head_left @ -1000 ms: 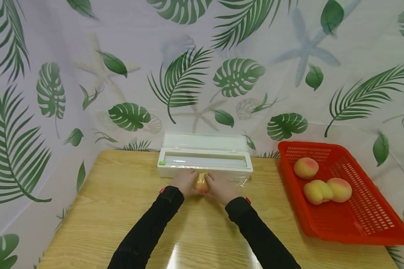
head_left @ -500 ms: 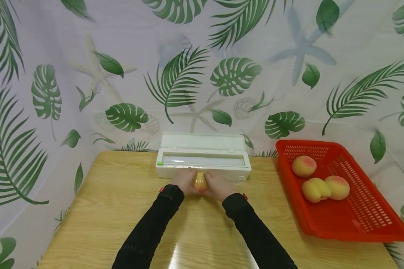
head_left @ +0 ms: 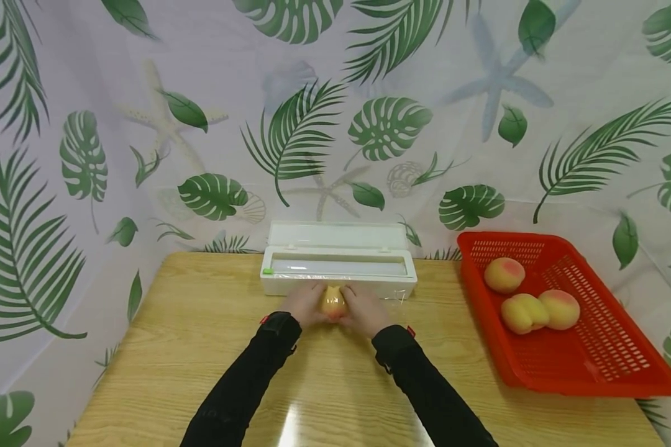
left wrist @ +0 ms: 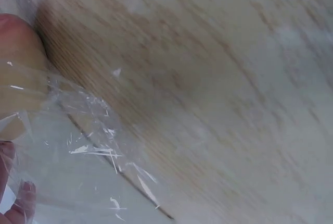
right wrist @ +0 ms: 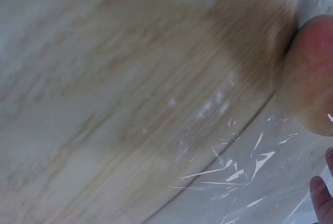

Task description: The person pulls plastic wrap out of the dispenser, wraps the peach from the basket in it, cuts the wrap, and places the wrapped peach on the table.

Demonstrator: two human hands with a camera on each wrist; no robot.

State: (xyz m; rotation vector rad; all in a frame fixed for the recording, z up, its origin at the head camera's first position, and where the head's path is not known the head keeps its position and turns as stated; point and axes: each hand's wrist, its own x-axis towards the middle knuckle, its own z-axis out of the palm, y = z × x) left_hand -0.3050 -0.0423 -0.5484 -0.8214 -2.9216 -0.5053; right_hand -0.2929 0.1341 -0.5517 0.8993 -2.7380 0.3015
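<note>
Cupping peach (head_left: 333,305) between left grip (head_left: 304,303), right grip (head_left: 366,308); film (right wrist: 255,169) reaching white box (head_left: 279,285); red basket (head_left: 559,366) right.

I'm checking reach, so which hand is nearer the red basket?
Right. The right hand is at the held peach's right side, toward the red basket; the left hand is at the peach's left side, farther from the basket.

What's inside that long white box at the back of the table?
What looks like a pale, cylindrical roll shows through the opening of the long white rectangular box. Its underside, and anything beneath it, can't be seen: the box's front wall covers them.
</note>
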